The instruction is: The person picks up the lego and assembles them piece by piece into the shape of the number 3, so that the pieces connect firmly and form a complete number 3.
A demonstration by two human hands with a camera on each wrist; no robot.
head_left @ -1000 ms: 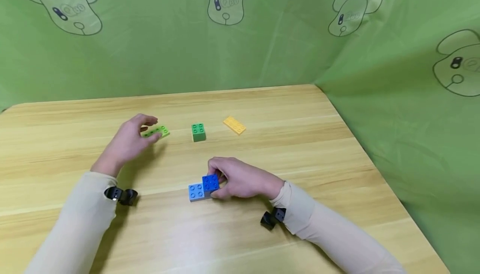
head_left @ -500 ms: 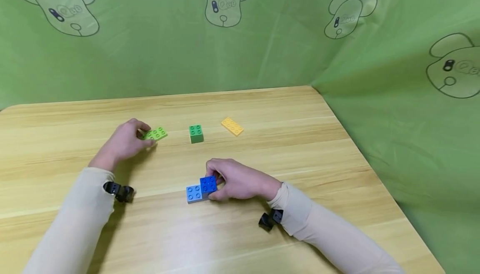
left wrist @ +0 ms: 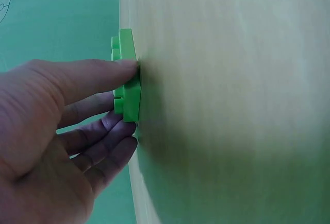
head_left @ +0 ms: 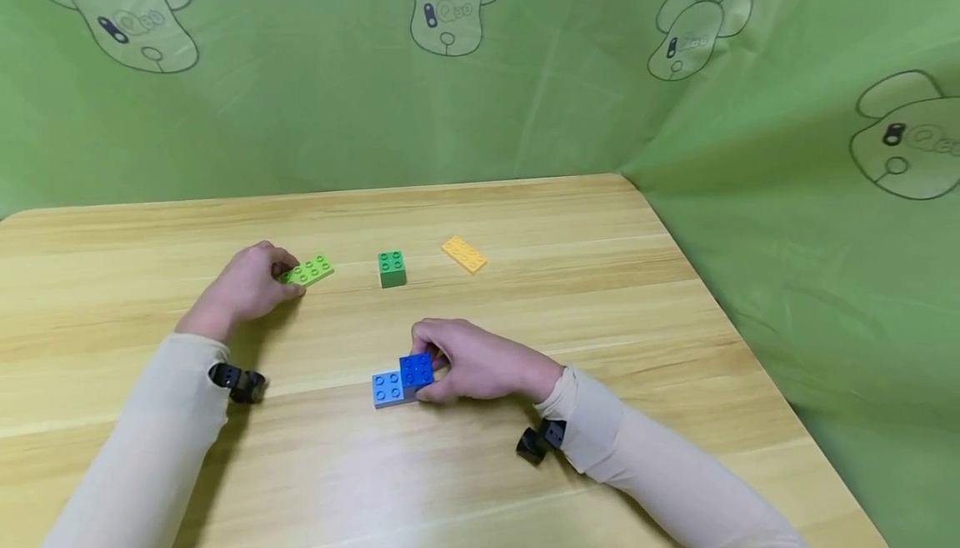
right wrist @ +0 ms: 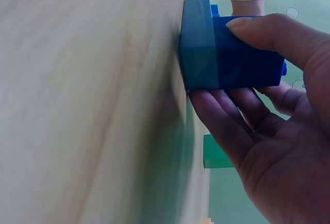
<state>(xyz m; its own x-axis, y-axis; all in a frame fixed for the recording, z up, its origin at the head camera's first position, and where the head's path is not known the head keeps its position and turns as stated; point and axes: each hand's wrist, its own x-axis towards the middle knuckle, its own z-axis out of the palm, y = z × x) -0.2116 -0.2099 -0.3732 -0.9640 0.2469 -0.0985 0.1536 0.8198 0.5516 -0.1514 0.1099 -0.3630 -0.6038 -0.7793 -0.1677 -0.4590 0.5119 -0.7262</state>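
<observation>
In the head view my left hand (head_left: 251,285) pinches the near end of a flat lime-green building brick (head_left: 311,269) lying on the table. The left wrist view has the thumb across one side of that lime brick (left wrist: 131,87), fingers at the other. My right hand (head_left: 483,360) grips a dark blue square brick (head_left: 416,370) between thumb and fingers. This dark blue brick (right wrist: 247,59) sits on one half of a longer light blue brick (head_left: 387,389), whose other studs are bare. The light blue brick (right wrist: 197,49) rests on the table.
A green square brick (head_left: 392,269) stands between the lime brick and a flat yellow-orange brick (head_left: 464,254) farther right. The wooden table (head_left: 600,264) ends at a green curtain (head_left: 315,98) behind and on the right.
My left hand has come down around the lime-green brick and now pinches its end. The right hand keeps its grip on the dark blue brick in place.
</observation>
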